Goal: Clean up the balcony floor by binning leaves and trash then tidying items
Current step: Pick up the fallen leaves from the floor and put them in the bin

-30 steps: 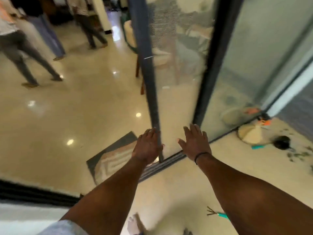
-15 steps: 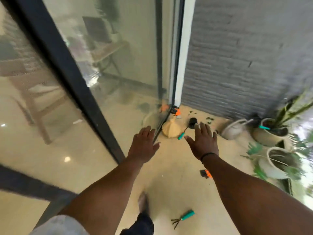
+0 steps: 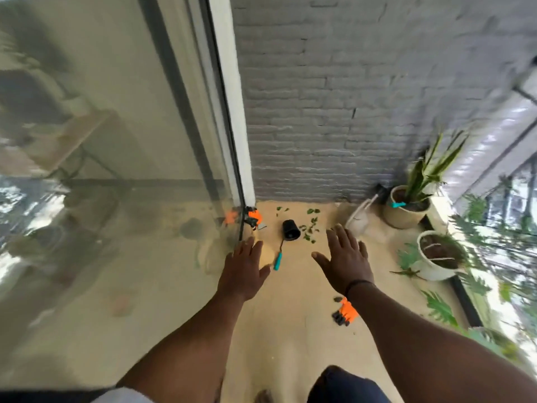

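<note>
Both hands hang in the air with nothing in them: the left hand (image 3: 243,271) is spread flat, fingers straight and slightly apart, close to the glass sliding door (image 3: 116,170), and the right hand (image 3: 345,257) is likewise splayed, palm down, above the balcony floor (image 3: 290,324). Neither touches anything.

The cleanup looks to be at its very start, an approach toward the mess with nothing yet binned. The scattered green leaves (image 3: 309,228) lie at the far end of the floor, near the grey brick wall (image 3: 348,112), just beside a tipped black pot (image 3: 291,230) that lies on its side. A teal-handled garden tool (image 3: 278,261) lies between the two hands on the floor. An orange and black item (image 3: 253,217) sits in the corner by the door frame, and another orange and black item (image 3: 345,312), perhaps a glove, lies nearer, just below the right wrist. A pale watering can (image 3: 359,218) stands by the wall next to a potted plant (image 3: 409,205), with a white planter (image 3: 436,258) along the right edge.

No bin shows in this view, so the next move probably calls for walking forward, crouching at the leaves, and gathering them with a pinching or scooping grip, then finding where the bin stands. The leaves are small and light, so they may need several pickups.
</note>
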